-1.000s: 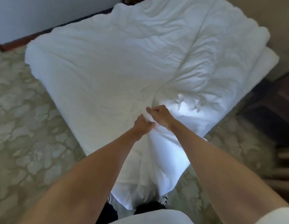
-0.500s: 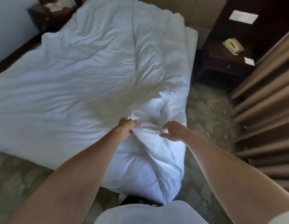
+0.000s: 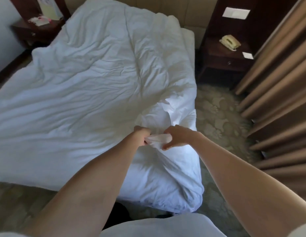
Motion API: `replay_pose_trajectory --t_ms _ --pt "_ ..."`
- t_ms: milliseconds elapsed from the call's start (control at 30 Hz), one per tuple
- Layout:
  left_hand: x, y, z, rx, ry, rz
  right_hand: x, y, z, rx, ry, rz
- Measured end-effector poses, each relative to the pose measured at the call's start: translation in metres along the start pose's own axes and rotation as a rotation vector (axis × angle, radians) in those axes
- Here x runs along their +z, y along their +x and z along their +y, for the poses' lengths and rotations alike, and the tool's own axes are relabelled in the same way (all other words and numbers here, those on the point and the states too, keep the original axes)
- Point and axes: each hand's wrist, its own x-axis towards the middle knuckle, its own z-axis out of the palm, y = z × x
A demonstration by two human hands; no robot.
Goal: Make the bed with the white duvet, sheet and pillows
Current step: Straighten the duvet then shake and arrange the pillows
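Note:
A crumpled white duvet (image 3: 90, 86) covers nearly the whole bed, and its near right corner hangs down toward the floor. At that corner a fold of the duvet is bunched up between my hands. My left hand (image 3: 141, 135) grips the fold from the left with curled fingers. From the right, my right hand (image 3: 176, 137) pinches the same fold, thumb underneath. A strip of white sheet or mattress (image 3: 189, 45) shows along the far right edge. No pillow is in sight.
A dark wooden nightstand (image 3: 225, 64) with a beige telephone (image 3: 230, 42) stands right of the bed. Brown curtains (image 3: 278, 93) hang at the right. Another dark table (image 3: 36, 31) with papers is at the far left. Patterned carpet (image 3: 220, 120) surrounds the bed.
The view has swung right, bringing the nightstand and curtains into sight. My hands parted briefly, then came back together on the bunched duvet corner.

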Motion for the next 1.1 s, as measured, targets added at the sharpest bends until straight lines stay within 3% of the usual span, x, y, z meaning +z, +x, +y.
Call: replay_pose_trajectory --t_ms 167,300,400,633,900,1100 --pt "-0.032 0.035 -0.001 0.091 0.093 -0.106 0.011 0.013 -0.042 0.299 -0.107 0.128" --pt "-0.078 0.062 -0.009 0.086 0.324 -0.223 0.03 0.002 -0.113 0.475 0.064 0.165" --pt "-0.103 0.064 0.001 0.131 0.38 -0.161 0.037 -0.01 -0.158 0.542 0.202 0.208" --pt "-0.167 -0.019 0.048 0.46 0.646 -0.128 0.032 -0.023 -0.241 0.578 0.406 0.387" --pt "-0.3 -0.014 0.066 0.513 0.689 0.04 0.048 0.006 -0.37 0.463 0.784 0.485" --pt "-0.404 -0.015 0.057 0.563 0.742 0.119 0.067 0.022 -0.455 0.36 0.934 0.54"
